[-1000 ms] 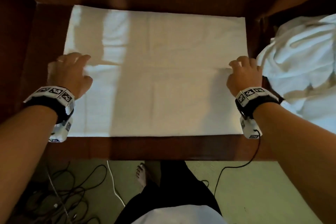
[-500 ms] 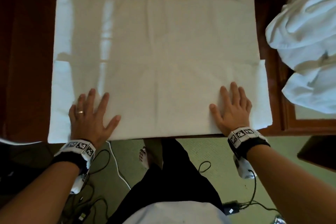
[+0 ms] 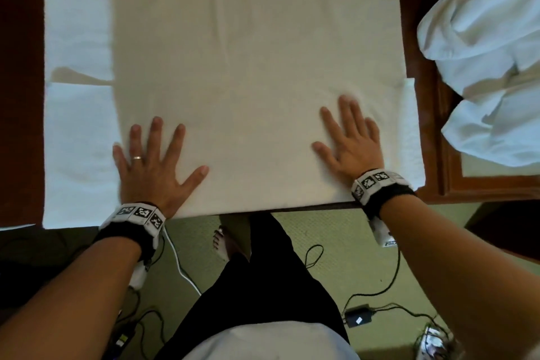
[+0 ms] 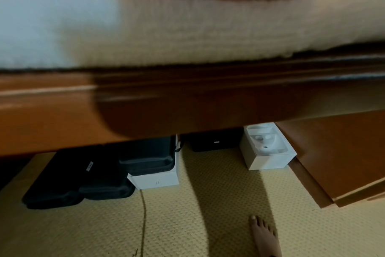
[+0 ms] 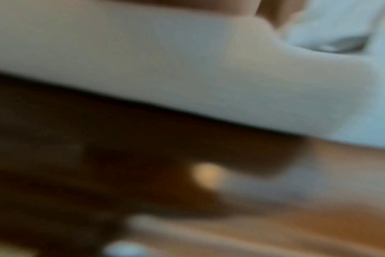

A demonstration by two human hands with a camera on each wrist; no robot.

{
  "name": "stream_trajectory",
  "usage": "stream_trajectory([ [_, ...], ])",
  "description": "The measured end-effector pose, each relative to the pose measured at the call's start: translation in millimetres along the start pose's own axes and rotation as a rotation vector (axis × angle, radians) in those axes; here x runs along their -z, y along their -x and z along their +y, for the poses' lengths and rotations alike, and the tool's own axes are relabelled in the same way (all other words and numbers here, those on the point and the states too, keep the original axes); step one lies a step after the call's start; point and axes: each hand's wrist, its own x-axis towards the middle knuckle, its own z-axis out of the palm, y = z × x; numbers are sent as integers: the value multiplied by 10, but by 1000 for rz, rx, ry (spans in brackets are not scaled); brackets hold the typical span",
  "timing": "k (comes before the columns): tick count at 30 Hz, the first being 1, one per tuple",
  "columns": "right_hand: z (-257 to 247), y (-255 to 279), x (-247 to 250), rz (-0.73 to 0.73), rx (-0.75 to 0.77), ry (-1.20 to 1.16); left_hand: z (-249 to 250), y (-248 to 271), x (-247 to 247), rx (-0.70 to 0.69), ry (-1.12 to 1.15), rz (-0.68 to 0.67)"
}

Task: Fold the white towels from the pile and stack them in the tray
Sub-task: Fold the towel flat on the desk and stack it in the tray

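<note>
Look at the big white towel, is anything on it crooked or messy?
A little. The flat white towel is folded unevenly: its upper layer stops short, so a strip of the lower layer sticks out at the right edge. Both flat hands, left hand and right hand, press on it. The crumpled white towel pile waits beside it.

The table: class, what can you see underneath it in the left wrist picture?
Under the table sit black cases, two white boxes and a cord on the carpet. The table's edge hides whatever lies further back.
</note>
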Motion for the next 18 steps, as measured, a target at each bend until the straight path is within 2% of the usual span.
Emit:
stream_trajectory([
  [3, 546, -27, 136, -4, -296, -93, 40, -1, 58, 9, 19, 14],
  [5, 594, -61, 209, 12, -377, -84, 95, -47, 126, 40, 67, 40],
  [6, 504, -85, 242, 45, -356, -74, 130, -93, 165, 66, 106, 53],
  [8, 136, -142, 280, 95, -191, -65, 224, -210, 252, 92, 163, 82],
  [9, -93, -162, 266, 85, -83, -68, 291, -262, 289, 51, 150, 79],
  [11, -494, -164, 176, -1, 73, -59, 389, -348, 328, -117, 45, 8],
  [13, -676, -155, 108, -66, 79, -63, 263, -418, 328, -219, -97, -87],
  [15, -660, -166, 98, -67, 64, -68, -137, -469, 345, -108, -147, -105],
  [18, -592, -179, 143, -50, 93, -32, -856, -398, 481, 216, -83, -137],
])
